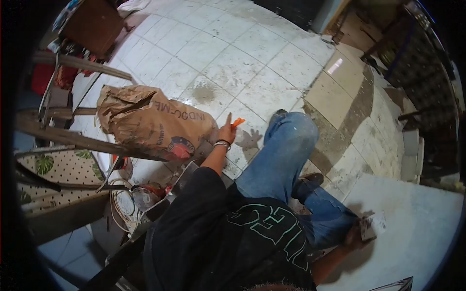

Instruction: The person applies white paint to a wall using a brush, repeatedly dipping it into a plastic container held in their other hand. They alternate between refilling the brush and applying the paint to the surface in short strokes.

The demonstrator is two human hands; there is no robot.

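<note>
My left hand [225,133] is over the tiled floor [242,72], just right of a brown paper sack [150,116] with printed lettering. Its index finger points out, and a small bright orange piece [238,122] is held by the thumb. The hand's shadow falls on the tiles beside it. At the lower right, my right hand [356,234] grips a small pale rectangular block with dark markings [372,226]. That hand is over a large light-coloured slab [412,208], next to my bent knee in blue jeans [291,140].
Wooden bars and a metal frame [92,138] stand at the left, with a coiled pale cable [121,206] below. Beige tiles [330,99] border a bare, rough strip of floor [320,131]. A brown box-like piece of furniture [94,26] is at the upper left.
</note>
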